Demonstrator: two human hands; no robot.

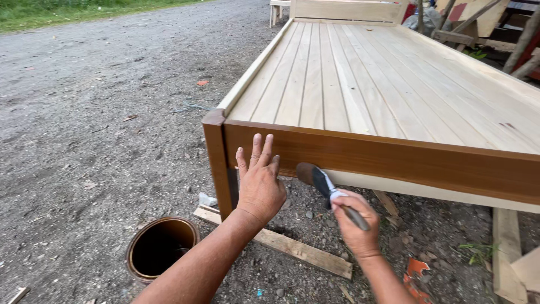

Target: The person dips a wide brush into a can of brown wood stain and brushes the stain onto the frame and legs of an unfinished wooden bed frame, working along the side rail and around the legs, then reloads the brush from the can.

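- The brush (319, 181) is sitting in the right hand (355, 220), its dark bristles touching the lower edge of the brown rail (394, 160) of the bed frame (388, 84).
- The right hand is closing around the brush handle, fingers wrapping it, the handle end sticking out past the knuckles.
- The left hand (260, 183) is lying flat against the rail just left of the brush, fingers straight and slightly spread, pointing up.
- The rail is showing a dark brown coat along its front, as is the corner post (218, 163); the strip under the rail and the slats on top are showing pale bare wood.
- A round can (162, 247) is standing open on the gravel (101, 112) below the left forearm, near the post, its inside looking dark.
- A wooden batten (281, 243) is lying on the ground under the corner, passing beneath both wrists.
- More bare wooden pieces are lying at the right edge, and grass (67, 11) is running along the far left.
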